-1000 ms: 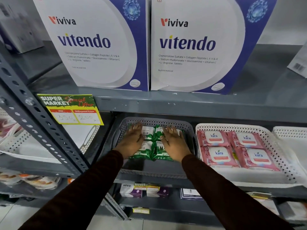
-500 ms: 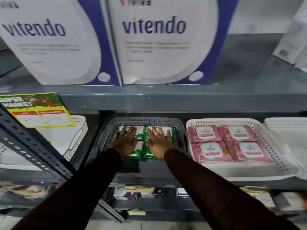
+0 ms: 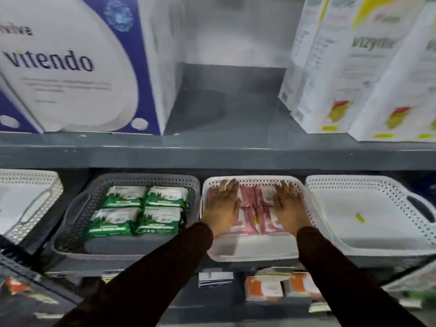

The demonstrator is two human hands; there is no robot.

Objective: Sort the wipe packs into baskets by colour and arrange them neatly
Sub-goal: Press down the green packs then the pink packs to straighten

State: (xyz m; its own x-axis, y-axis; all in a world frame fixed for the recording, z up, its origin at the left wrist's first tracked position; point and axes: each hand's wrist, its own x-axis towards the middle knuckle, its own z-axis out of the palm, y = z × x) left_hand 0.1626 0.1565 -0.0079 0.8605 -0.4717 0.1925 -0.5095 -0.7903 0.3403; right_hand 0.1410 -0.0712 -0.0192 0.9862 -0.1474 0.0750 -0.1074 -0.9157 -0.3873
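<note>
Both hands have shifted from the grey perforated basket (image 3: 77, 210), four green wipe packs (image 3: 139, 210) inside, to the white perforated basket (image 3: 253, 252); left hand (image 3: 223, 205) and right hand (image 3: 291, 208), fingers spread flat, press pink wipe packs (image 3: 256, 208).

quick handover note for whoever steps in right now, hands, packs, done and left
Left hand: open, flat on the pink wipe packs in the middle white basket.
Right hand: open, flat on the same packs, on their right side.
Green wipe packs: four, two by two, at the back of the grey basket; nobody touching them.
White basket on the right: no packs, only a small yellow tag.
Done: colours look separated, green looks tidy.
Left: probably squaring up the pink packs; their layout is blurred and partly hidden by the hands.
</note>
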